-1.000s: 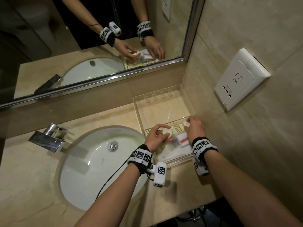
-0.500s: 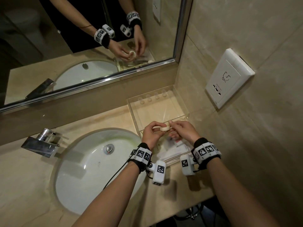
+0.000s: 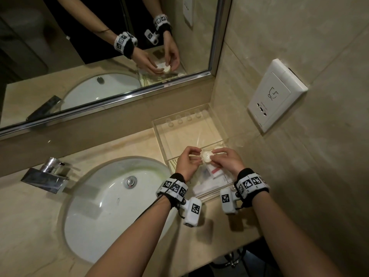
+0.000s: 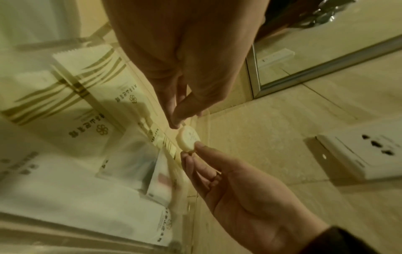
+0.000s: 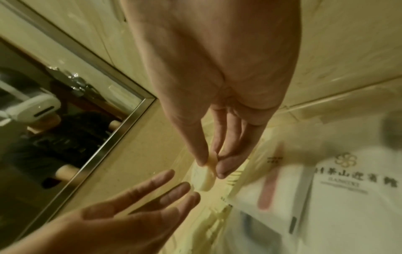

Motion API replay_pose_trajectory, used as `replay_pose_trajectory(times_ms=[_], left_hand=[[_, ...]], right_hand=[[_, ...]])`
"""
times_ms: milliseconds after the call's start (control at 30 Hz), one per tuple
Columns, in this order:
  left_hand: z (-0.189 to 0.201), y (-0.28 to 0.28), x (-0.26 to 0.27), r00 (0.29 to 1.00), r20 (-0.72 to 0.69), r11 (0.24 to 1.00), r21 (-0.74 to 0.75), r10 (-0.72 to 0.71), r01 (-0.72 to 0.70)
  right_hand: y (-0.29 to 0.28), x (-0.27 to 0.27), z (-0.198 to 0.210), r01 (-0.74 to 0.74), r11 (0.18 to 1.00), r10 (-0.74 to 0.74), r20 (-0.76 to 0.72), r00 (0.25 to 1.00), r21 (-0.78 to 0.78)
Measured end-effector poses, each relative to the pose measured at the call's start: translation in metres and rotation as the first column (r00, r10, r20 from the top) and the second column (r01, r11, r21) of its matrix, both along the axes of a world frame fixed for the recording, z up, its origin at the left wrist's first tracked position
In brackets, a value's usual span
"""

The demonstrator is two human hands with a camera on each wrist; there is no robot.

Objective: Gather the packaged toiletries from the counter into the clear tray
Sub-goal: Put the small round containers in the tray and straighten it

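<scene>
A round wrapped soap [image 3: 206, 156] is held between both hands just above the clear tray [image 3: 180, 112]. My left hand [image 3: 197, 153] pinches its left edge with thumb and forefinger. My right hand [image 3: 214, 154] pinches the right edge. In the left wrist view the soap [image 4: 188, 140] sits between my left hand [image 4: 176, 123] and my right hand [image 4: 192, 150]. The right wrist view shows my right hand [image 5: 211, 163] gripping the soap [image 5: 202, 178]. A second round soap [image 3: 218, 145] lies in the tray. Flat white packets [image 3: 211, 176] fill its near compartment.
A white sink [image 3: 111, 196] with a chrome faucet [image 3: 48, 174] lies left of the tray. The mirror [image 3: 99, 56] runs along the back wall. A wall socket [image 3: 277, 94] sits on the tiled wall at the right, close to the tray.
My right hand has left the tray's right side, where the second soap now lies, and moved left to meet my left hand. Both now hold the one soap.
</scene>
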State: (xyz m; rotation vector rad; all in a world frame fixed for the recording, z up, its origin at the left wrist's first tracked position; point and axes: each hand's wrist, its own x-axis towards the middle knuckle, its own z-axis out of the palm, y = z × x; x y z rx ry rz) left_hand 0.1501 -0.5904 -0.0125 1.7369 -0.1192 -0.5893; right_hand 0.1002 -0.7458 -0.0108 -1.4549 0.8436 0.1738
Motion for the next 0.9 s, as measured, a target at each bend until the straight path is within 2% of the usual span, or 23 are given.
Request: replay_pose_trajectory(times_ms=[100,267,333,433,600,800,833,900], left_hand=[[-0.006,-0.005,0.002,0.996,0.084,0.994,0.11,-0.019,0.009],[-0.005,-0.014,0.003,0.96,0.204,0.942,0.314,-0.192,0.122],[-0.005,-0.017,0.004,0.944,0.227,0.921,0.359,-0.24,0.148],[-0.006,-0.021,0.005,0.907,0.248,0.879,0.426,-0.342,0.215],[-0.01,-0.029,0.008,0.815,0.278,0.788,0.532,-0.509,0.31],[-0.017,-0.039,0.01,0.615,0.213,0.524,0.761,-0.759,0.383],[-0.017,-0.039,0.01,0.605,0.198,0.502,0.774,-0.771,0.386],[-0.017,-0.039,0.009,0.632,0.169,0.504,0.766,-0.757,0.399]], right_hand=[[-0.002,0.006,-0.003,0.026,0.984,-0.027,-0.003,1.0,-0.178],[0.001,0.016,-0.022,-0.006,0.907,-0.031,-0.08,0.996,-0.42],[0.003,0.017,-0.025,-0.068,0.842,0.013,-0.105,0.994,-0.536],[0.001,0.012,-0.026,-0.138,0.691,0.104,-0.091,0.99,-0.71],[-0.008,0.006,-0.031,-0.181,0.617,0.169,-0.096,0.981,-0.766],[-0.013,0.009,-0.039,-0.239,0.631,0.257,-0.092,0.962,-0.738],[-0.014,0.009,-0.039,-0.251,0.633,0.263,-0.101,0.96,-0.733],[-0.016,0.01,-0.039,-0.269,0.616,0.272,-0.12,0.955,-0.741]])
